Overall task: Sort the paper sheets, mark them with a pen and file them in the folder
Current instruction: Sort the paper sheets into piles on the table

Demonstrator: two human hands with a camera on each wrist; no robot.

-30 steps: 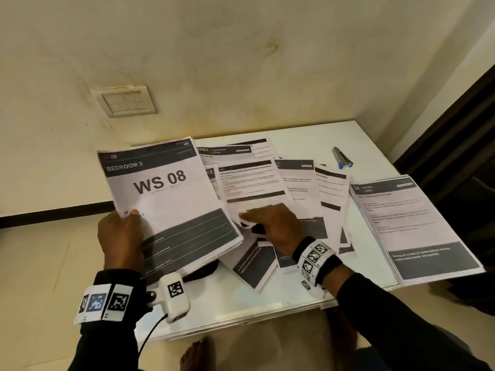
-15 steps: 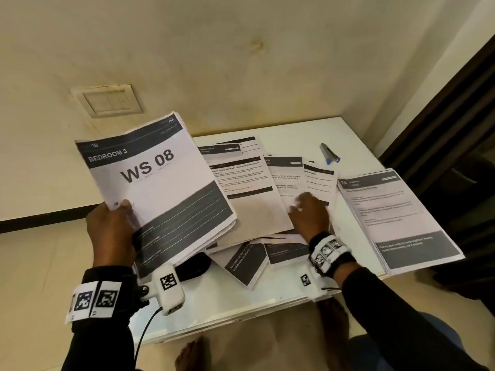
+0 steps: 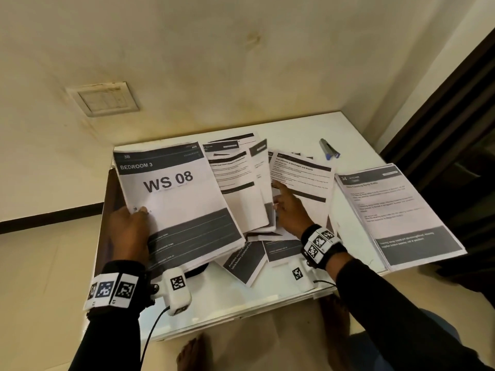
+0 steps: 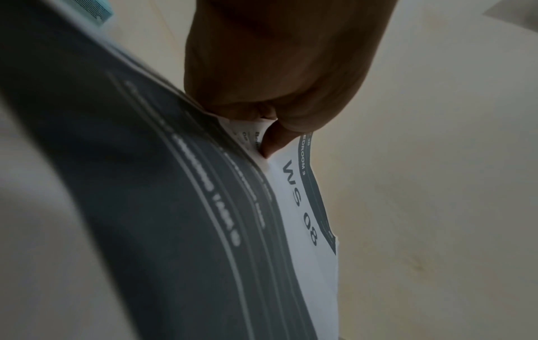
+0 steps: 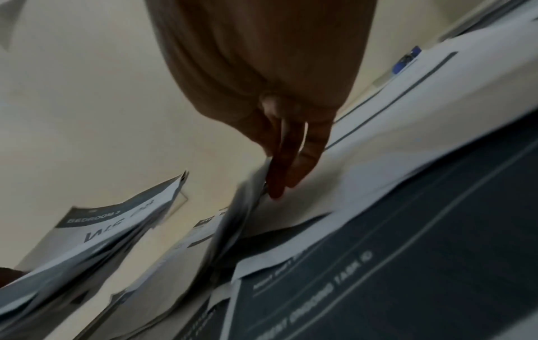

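A blue-capped pen (image 3: pixel 330 149) lay on the white table (image 3: pixel 294 124), beyond scattered printed sheets (image 3: pixel 241 191). The left hand (image 3: pixel 131 231) gripped a stack headed "BEDROOM 3, WS 08" (image 3: pixel 176 199) above the table's left side. The right hand (image 3: pixel 290 210), fingers extended, pressed on a loose sheet (image 3: pixel 305 180). A "KITCHEN" stack (image 3: pixel 396 210) lay at the right.

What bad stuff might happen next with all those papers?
The left hand pinches the thick WS 08 stack only at its lower corner, so sheets may slide out of that grip. The right hand is pushing straight fingers into the loose sheets, which overlap messily and could crumple or get mixed up. The kitchen sheet overhangs the table edge and might be knocked off.
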